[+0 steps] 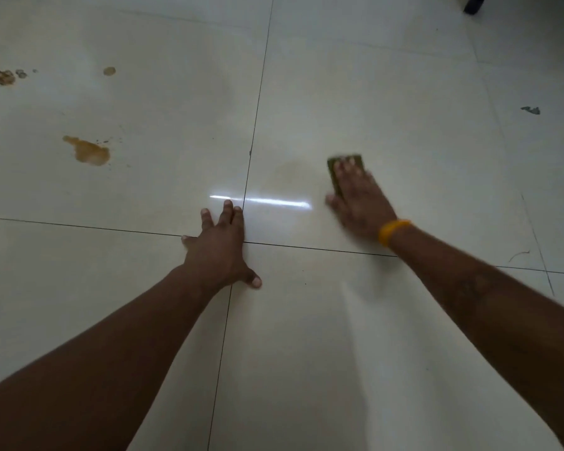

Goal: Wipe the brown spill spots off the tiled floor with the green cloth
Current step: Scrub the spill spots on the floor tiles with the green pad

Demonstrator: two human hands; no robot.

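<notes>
My right hand (358, 200) presses the green cloth (345, 170) flat on the tiled floor (404, 92), beside a faint brown smear (292, 172). My left hand (220, 247) lies open, bracing. Wiping with a soiled cloth could just spread residue; the big brown spill (88, 151) by the left edge remains.

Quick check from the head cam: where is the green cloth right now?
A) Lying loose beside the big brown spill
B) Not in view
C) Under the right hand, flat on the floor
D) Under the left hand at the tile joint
C: the green cloth lies pressed under the right hand, while the left hand rests bare on the floor.
</notes>
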